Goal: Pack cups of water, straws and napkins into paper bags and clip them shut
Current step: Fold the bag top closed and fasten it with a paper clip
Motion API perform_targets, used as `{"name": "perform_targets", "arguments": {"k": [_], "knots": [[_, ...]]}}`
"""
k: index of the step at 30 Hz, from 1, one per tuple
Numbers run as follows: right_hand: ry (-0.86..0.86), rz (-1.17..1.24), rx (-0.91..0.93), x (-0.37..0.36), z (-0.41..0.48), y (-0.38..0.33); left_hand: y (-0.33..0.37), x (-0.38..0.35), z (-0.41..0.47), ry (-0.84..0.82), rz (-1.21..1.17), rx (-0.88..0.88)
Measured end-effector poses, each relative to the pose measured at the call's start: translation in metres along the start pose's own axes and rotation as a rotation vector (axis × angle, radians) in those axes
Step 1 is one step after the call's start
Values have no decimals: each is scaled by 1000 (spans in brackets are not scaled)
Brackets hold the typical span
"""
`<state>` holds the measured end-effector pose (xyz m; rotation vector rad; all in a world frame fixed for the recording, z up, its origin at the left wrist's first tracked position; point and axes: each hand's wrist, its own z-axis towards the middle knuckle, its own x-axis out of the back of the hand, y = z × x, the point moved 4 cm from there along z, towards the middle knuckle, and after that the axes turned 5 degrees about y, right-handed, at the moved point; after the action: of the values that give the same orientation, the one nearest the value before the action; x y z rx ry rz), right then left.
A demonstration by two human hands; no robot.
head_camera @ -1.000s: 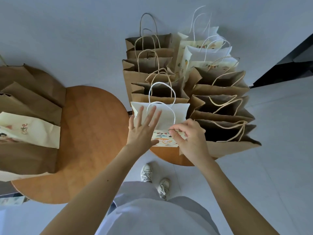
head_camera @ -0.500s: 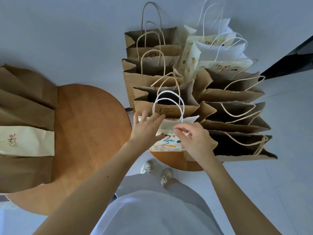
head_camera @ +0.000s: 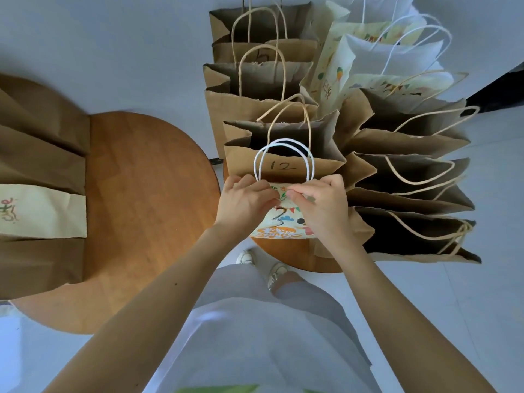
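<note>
1. Your left hand (head_camera: 243, 201) and right hand (head_camera: 320, 205) both pinch the top edge of the printed bag (head_camera: 280, 222), at the near edge of the right round table (head_camera: 297, 256).
2. Open brown bags (head_camera: 411, 143) stand crowded behind it.
3. Flat bags (head_camera: 42, 165) lie on the left wooden table (head_camera: 147, 208), over pale floor (head_camera: 482, 307).
</note>
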<state>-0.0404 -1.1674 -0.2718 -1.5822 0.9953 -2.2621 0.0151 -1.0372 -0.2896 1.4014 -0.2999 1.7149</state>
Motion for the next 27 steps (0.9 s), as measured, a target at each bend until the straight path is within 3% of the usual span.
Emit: {"name": "perform_targets", "arguments": {"k": [16, 27], "knots": [[126, -169, 124, -7, 0, -6, -3, 0, -2, 59, -5, -76], [-22, -262, 201, -8, 0, -3, -4, -2, -1, 58, -22, -92]]}}
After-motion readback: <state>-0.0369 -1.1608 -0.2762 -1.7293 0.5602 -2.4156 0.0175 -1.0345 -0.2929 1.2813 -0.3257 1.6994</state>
